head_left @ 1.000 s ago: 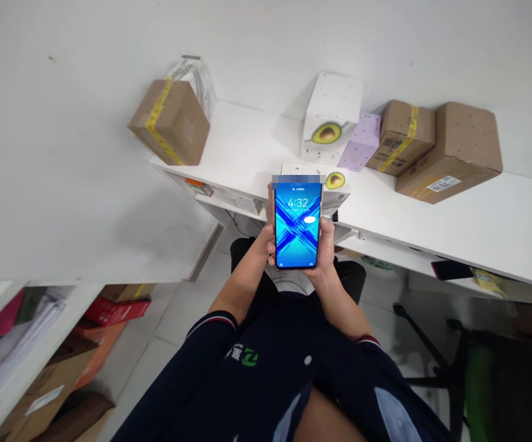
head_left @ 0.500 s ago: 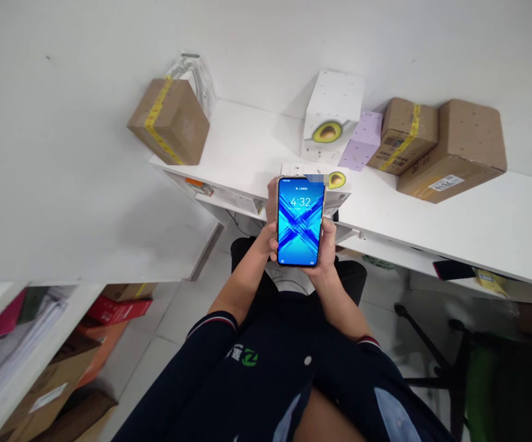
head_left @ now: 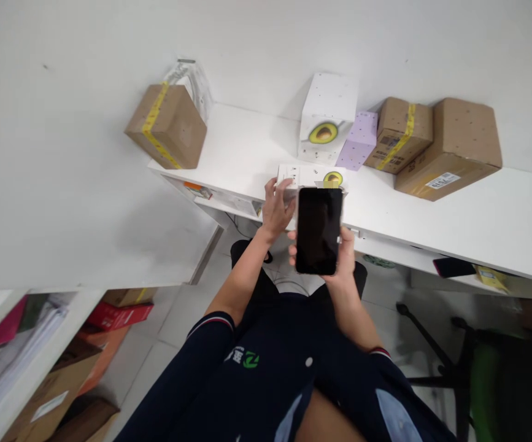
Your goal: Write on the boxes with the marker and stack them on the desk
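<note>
My right hand [head_left: 345, 258] grips a smartphone [head_left: 318, 230] upright in front of me; its screen is dark. My left hand [head_left: 277, 205] has reached forward to a small flat white box with an avocado picture [head_left: 314, 175] at the front edge of the white desk [head_left: 454, 221]. Its fingers curl round the box's left end and touch it. The phone covers part of that box.
On the desk stand a taller white avocado box [head_left: 327, 116], a lilac box [head_left: 360, 140], two brown cartons [head_left: 445, 150] at the right and one taped carton [head_left: 167, 126] at the left. A lower shelf [head_left: 459, 268] holds small items. Shelves with boxes and papers [head_left: 40, 362] are at lower left.
The phone's screen went from lit to dark. My left hand let go of the phone and moved forward onto the flat avocado box; the right hand shifted the phone slightly right.
</note>
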The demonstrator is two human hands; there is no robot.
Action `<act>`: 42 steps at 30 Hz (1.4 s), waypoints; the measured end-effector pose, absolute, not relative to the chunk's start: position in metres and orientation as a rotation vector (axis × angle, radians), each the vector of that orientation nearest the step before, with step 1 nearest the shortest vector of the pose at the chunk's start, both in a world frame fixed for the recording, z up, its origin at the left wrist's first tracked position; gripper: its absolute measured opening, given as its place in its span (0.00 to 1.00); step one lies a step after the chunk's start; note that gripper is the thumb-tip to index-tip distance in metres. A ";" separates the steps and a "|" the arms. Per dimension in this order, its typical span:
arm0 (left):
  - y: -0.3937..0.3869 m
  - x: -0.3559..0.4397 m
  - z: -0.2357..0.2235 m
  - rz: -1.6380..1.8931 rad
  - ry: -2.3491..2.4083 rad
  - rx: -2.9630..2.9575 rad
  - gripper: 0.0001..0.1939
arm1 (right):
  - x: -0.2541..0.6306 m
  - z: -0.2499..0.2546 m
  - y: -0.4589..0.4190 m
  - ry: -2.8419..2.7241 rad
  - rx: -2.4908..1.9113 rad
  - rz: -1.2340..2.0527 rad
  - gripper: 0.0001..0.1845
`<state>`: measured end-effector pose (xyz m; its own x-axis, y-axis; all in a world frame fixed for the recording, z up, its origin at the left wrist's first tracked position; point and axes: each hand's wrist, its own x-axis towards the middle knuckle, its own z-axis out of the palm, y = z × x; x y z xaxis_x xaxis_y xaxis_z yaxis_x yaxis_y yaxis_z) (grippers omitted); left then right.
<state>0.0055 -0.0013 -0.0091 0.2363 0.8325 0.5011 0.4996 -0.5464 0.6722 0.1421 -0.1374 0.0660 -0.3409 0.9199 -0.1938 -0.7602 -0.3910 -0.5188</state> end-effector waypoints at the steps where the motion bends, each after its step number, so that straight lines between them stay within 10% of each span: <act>1: 0.002 0.001 -0.011 1.245 1.229 2.095 0.33 | 0.154 0.066 -0.143 -0.443 -0.626 1.869 0.37; 8: 0.046 -0.039 -0.026 0.926 1.017 1.872 0.65 | 0.273 0.029 -0.155 -0.693 -1.755 0.771 0.37; 15: 0.063 -0.028 -0.009 0.768 0.811 1.836 0.56 | 0.329 0.010 -0.121 -0.969 -2.839 0.045 0.40; 28: 0.111 -0.078 -0.011 1.168 1.667 1.519 0.39 | 0.311 -0.021 -0.085 -1.338 -2.348 -0.212 0.29; 42: 0.281 -0.124 0.032 1.134 2.237 1.176 0.42 | 0.293 -0.058 -0.051 -1.126 -2.088 -0.023 0.21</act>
<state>-0.1240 0.2808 0.0316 -0.5838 0.8108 0.0424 0.5138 0.3284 0.7926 0.2932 -0.0514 -0.0583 0.6130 0.7109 0.3447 0.7244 -0.3316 -0.6044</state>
